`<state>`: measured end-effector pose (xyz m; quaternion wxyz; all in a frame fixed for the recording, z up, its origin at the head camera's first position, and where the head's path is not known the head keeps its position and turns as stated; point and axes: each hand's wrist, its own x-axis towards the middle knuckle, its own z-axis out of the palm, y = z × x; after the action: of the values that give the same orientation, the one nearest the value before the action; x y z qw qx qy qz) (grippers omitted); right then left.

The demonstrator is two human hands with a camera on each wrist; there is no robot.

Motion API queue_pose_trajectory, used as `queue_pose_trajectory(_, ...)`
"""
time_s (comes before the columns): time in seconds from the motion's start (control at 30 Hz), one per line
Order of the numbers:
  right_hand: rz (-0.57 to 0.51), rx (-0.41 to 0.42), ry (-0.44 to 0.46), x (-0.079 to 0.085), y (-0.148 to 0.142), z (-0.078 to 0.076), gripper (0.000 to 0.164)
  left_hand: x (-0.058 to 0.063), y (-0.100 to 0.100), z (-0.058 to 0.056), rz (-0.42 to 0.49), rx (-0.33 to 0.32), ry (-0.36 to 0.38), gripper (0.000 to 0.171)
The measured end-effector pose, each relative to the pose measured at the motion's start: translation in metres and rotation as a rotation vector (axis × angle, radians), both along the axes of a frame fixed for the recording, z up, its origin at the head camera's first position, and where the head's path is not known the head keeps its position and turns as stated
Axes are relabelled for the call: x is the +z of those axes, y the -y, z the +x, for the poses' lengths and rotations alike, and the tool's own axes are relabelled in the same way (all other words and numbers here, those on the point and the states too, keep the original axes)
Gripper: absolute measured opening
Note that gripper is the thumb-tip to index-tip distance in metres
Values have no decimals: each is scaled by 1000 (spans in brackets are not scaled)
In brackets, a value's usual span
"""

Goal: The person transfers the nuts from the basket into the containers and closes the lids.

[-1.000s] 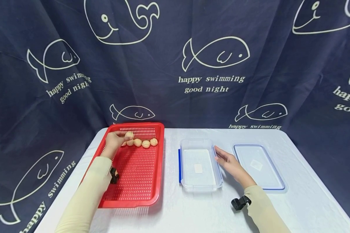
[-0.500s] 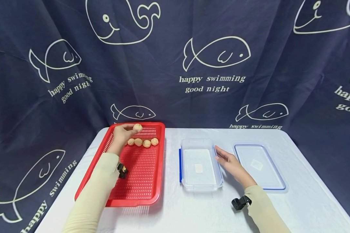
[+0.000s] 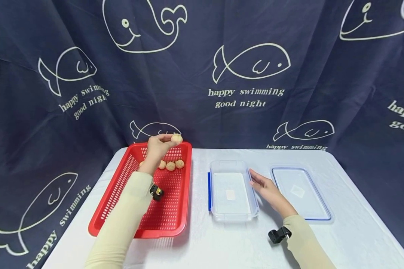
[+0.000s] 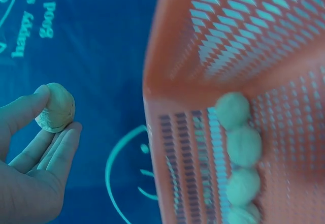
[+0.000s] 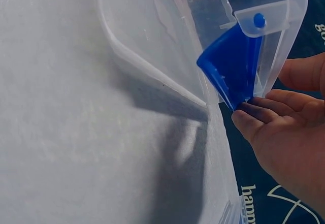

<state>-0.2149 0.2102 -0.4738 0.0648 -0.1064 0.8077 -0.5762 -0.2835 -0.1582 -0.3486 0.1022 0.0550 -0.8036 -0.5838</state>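
Observation:
My left hand [image 3: 158,148] pinches a pale, round walnut [image 3: 176,138] between thumb and fingertips, held up above the far rim of a red plastic basket [image 3: 188,186]. The left wrist view shows the seam on this walnut [image 4: 58,108]. Several more walnuts [image 4: 244,145] lie in a row along the basket's far wall, some hidden behind my left wrist in the head view. With fairly straight fingers, my right hand [image 3: 267,189] touches the right side of a clear plastic box [image 3: 230,216]. Its fingertips are at the box's hanging blue latch [image 5: 231,64] in the right wrist view.
A clear lid [image 3: 301,192] with a blue seal lies flat to the right of the box. White cloth [image 3: 202,246] covers the table, and a navy curtain [image 3: 195,67] with fish drawings hangs behind it. Both wrists wear small black cameras.
My left hand has risen from the row of walnuts and moved right, carrying the walnut above the basket's far rim. The right hand has stayed at the box.

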Motion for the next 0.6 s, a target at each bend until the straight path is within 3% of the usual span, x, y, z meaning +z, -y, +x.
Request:
queue_pose_trajectory(0.2,3,-3,-1,0,0,0,53,10,-28,-1,39,-34,-31,34)
queue_pose_trajectory(0.6,11,2,3,0,1,0,54,16,-85,3,108,-107,-77,32)
